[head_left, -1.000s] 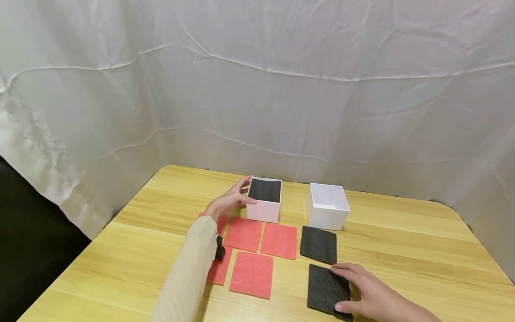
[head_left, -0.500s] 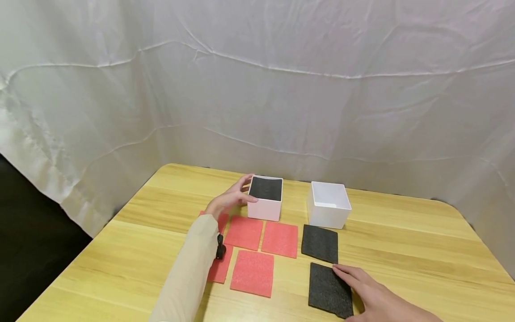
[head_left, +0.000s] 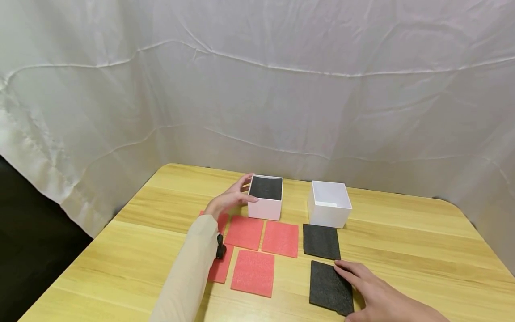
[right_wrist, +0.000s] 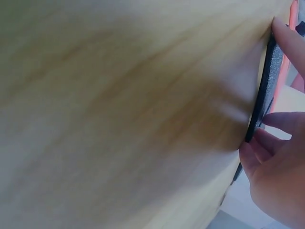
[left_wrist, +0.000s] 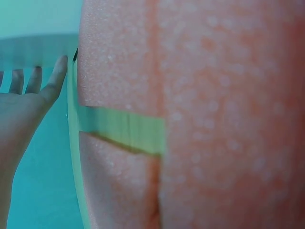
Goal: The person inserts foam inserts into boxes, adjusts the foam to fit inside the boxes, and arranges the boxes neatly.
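Resting flat, black foam square (head_left: 330,287), right hand (head_left: 376,293) on edge

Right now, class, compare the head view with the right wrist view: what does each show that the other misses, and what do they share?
Only the head view shows the two white square boxes, the left one holding black foam with the left hand against its side, the right one empty, plus the red foam squares and a second black foam square. Only the right wrist view shows the near black foam square's thin edge with fingertips at it. Both show the right hand, that black square and the wooden table.
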